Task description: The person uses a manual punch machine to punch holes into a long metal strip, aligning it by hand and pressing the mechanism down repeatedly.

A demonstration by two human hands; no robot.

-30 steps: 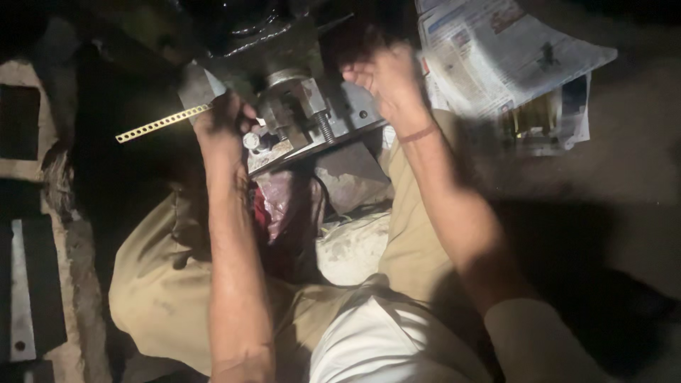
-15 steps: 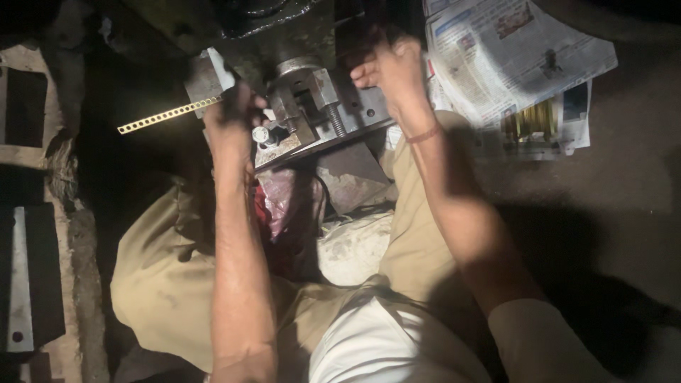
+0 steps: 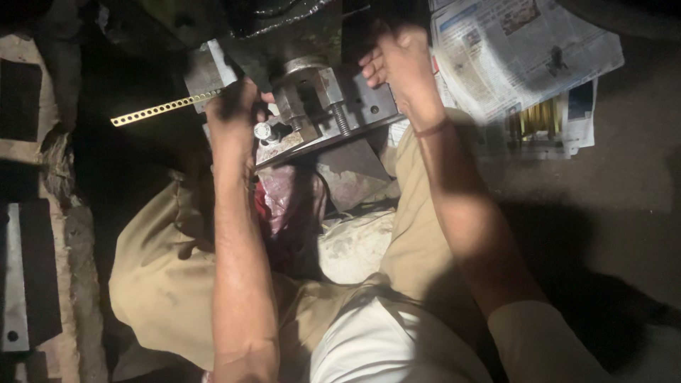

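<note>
A grey metal press tool (image 3: 319, 99) with bolts and a flat base plate sits on the ground in front of my knees. My left hand (image 3: 234, 113) is closed on a thin yellowish perforated metal strip (image 3: 159, 110) that sticks out to the left of the tool. My right hand (image 3: 401, 64) rests on the tool's right upper side, fingers curled over a dark part; what it grips is hidden in shadow.
An open newspaper (image 3: 518, 50) lies on the ground at the upper right, with a small dark metal piece on it. Flat metal bars (image 3: 18, 276) lie along the left edge. A pinkish bag (image 3: 284, 198) sits between my legs.
Both hands and the tool sit slightly higher in the picture. The perforated strip has stayed in my left hand, and my right hand has stayed on the tool.
</note>
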